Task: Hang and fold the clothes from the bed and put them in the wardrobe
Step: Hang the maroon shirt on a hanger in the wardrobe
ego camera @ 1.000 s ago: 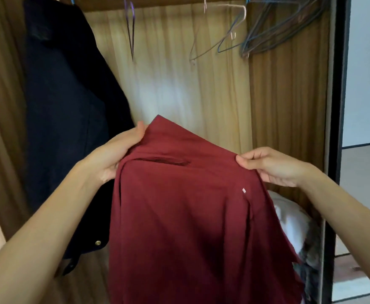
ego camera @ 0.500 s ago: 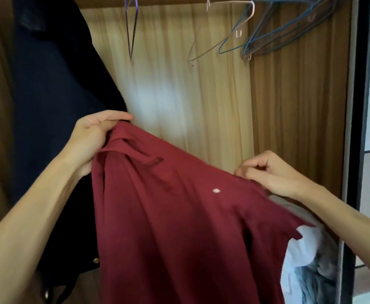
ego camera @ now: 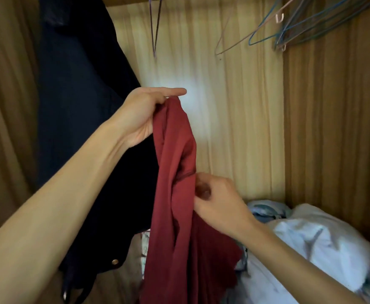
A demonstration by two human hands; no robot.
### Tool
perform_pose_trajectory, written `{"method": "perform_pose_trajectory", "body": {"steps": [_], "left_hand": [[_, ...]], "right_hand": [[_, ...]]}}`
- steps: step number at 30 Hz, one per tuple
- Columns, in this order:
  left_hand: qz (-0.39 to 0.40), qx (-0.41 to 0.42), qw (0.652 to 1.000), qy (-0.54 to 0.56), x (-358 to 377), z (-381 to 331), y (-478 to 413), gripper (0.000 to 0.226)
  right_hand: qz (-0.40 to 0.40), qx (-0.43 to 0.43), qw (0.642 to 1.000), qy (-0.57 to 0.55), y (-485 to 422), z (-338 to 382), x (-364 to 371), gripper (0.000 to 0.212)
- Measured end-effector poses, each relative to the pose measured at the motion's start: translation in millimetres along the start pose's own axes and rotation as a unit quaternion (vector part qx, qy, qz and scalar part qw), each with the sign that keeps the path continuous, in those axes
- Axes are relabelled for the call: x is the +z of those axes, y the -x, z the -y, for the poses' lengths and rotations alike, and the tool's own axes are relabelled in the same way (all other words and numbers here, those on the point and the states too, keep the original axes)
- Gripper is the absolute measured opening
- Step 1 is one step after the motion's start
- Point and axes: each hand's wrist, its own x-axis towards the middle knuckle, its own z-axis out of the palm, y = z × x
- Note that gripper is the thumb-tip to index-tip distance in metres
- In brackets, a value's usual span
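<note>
Left hand [ego camera: 143, 116] grip clenched on red shirt [ego camera: 177, 194] top, right hand [ego camera: 218, 204] pinching mid-fabric. Probably best: grab hanger [ego camera: 245, 38] above shirt, keep collar bunched.

You stand at a home bedroom wardrobe [ego camera: 333, 128]: wood-grain walls, wire hangers [ego camera: 300, 29], a hanging dark coat [ego camera: 80, 106], piled laundry [ego camera: 311, 242].

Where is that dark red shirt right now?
The dark red shirt hangs mid-frame inside the wardrobe, held by the left hand at its top and the right hand lower down, beside the dark coat.
</note>
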Motion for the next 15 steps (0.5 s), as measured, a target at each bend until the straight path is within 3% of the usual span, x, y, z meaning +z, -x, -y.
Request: {"method": "perform_pose_trajectory", "body": {"steps": [5, 8, 9, 12, 14, 15], "left_hand": [[-0.053, -0.025, 0.998, -0.018, -7, 1, -13, 0.037], [-0.079, -0.028, 0.988, -0.130, -26, 1, -13, 0.020], [-0.066, -0.006, 0.973, -0.222, -35, 0, -12, 0.016], [0.014, 0.047, 0.876, -0.480, -51, -2, -11, 0.015], [0.000, 0.078, 0.860, -0.504, -59, -7, -12, 0.018], [-0.012, 0.099, 0.862, -0.497, -62, -12, -13, 0.021]], "right_hand": [[0.035, 0.005, 0.999, -0.017, -31, -38, 4, 0.013], [0.071, 0.046, 0.994, -0.075, -60, -59, -19, 0.024], [0.077, 0.044, 0.989, -0.117, -70, -62, -31, 0.030], [0.080, 0.018, 0.976, -0.203, -107, -59, -66, 0.028], [0.084, -0.009, 0.981, -0.176, -132, -46, -84, 0.020], [0.089, -0.035, 0.987, -0.131, -143, -39, -91, 0.026]]}}
